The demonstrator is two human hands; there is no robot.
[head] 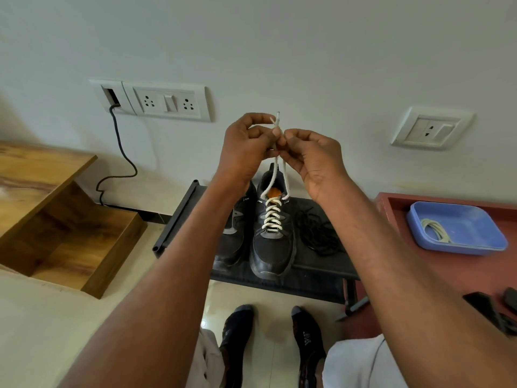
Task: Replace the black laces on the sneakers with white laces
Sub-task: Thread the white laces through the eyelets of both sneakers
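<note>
Two black sneakers stand side by side on a black rack (307,278). The right sneaker (272,247) is threaded with a white lace (271,217) up its eyelets. Both lace ends rise taut above the shoe. My left hand (246,149) and my right hand (316,161) pinch those ends together, their tips sticking up above my fingers. The left sneaker (233,236) is partly hidden behind my left forearm and shows no lace. A heap of black laces (317,233) lies on the rack right of the shoes. Another white lace (436,231) lies coiled in a blue tray (470,236).
The blue tray sits on a red table (419,275) at the right, with dark objects (498,309) near its front. A wooden shelf unit (56,219) stands at the left. Wall sockets (165,102) and a black cable (123,158) are behind. My socked feet (274,340) stand below the rack.
</note>
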